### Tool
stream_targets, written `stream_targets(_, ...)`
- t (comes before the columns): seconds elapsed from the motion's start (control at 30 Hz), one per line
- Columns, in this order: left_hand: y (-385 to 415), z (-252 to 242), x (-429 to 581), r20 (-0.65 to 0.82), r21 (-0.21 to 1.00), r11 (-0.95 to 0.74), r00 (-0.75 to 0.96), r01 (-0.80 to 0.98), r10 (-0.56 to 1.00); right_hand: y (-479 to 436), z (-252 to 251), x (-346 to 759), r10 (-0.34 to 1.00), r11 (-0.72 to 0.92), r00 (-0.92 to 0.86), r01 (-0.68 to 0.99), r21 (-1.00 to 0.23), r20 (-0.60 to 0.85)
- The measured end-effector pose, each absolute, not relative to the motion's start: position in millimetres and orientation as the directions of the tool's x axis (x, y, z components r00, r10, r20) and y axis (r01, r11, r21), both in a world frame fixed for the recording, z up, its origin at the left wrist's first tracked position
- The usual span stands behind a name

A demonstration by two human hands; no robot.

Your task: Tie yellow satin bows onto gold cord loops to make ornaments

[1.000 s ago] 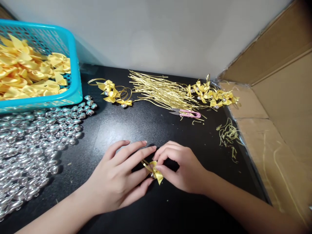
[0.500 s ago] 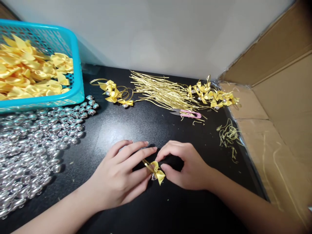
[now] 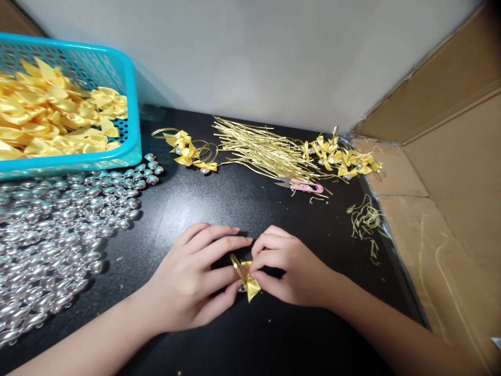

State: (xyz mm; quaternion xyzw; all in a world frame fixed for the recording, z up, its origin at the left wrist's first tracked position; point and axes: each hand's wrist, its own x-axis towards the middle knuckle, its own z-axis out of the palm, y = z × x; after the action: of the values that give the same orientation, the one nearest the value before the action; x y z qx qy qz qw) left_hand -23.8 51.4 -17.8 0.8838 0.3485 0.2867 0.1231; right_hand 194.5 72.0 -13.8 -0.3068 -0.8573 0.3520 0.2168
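Observation:
Low over the black table, a yellow ribbon bow (image 3: 252, 290) sits between my two hands, with a loop of gold cord (image 3: 237, 267) standing up at its left. A small silver bead below the bow is mostly covered by fingers. My left hand (image 3: 195, 277) pinches the bow and cord from the left with thumb and index finger, its other fingers stretched out. From the right, my right hand (image 3: 291, 266) closes its thumb and fingertips on the bow's right side.
A turquoise basket (image 3: 135, 115) of yellow bows stands at back left, silver beads (image 3: 58, 240) spread before it. Behind my hands lie finished bows (image 3: 188, 151), gold cords (image 3: 262, 149), pink thread snips (image 3: 309, 186) and more bows (image 3: 344, 156). Thread scraps (image 3: 366, 219) lie right, beside cardboard (image 3: 450, 156).
My right thumb and fingertips, apart beside the bow before, have moved left and closed on it. My left hand keeps its hold. The whole view has shifted slightly.

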Motion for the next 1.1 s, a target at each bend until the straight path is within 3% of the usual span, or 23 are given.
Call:
stream_targets(0.2, 56.4, -11.9, -26.3, 0.408, 0.588, -0.629, 0.484, 0.510, 0.774, 70.0, -17.0, 193.6, 0.690, 0.576, -0.702, 0.381, -0.723, 0.179)
stream_targets(0.33, 51.0, -9.9, -24.8, 0.372, 0.568, -0.641, 0.534, 0.516, 0.759, 69.5, -17.7, 194.3, 0.690, 0.572, -0.700, 0.373, -0.730, 0.184)
stream_targets(0.57, 0.9, -8.7, -14.3, 0.158, 0.531, -0.500, 0.500, 0.685, 0.852, 68.0, -20.1, 194.2, 0.696, 0.564, -0.691, 0.355, -0.745, 0.197)
stream_targets(0.8, -46.8, -23.9, -5.4, 0.273, 0.336, -0.335, 0.249, 0.880, 0.929, 67.3, -20.4, 193.9, 0.703, 0.571, -0.676, 0.352, -0.742, 0.220)
stream_targets(1.0, -46.0, -27.5, -4.3, 0.348, 0.380, -0.519, 0.401, 0.766, 0.847, 66.9, -21.2, 194.4, 0.698, 0.578, -0.684, 0.363, -0.731, 0.213)
stream_targets(1.1, -39.7, -22.8, -0.5, 0.215, 0.404, -0.498, 0.450, 0.767, 0.867, 66.2, -22.3, 194.9, 0.692, 0.587, -0.683, 0.346, -0.732, 0.232)
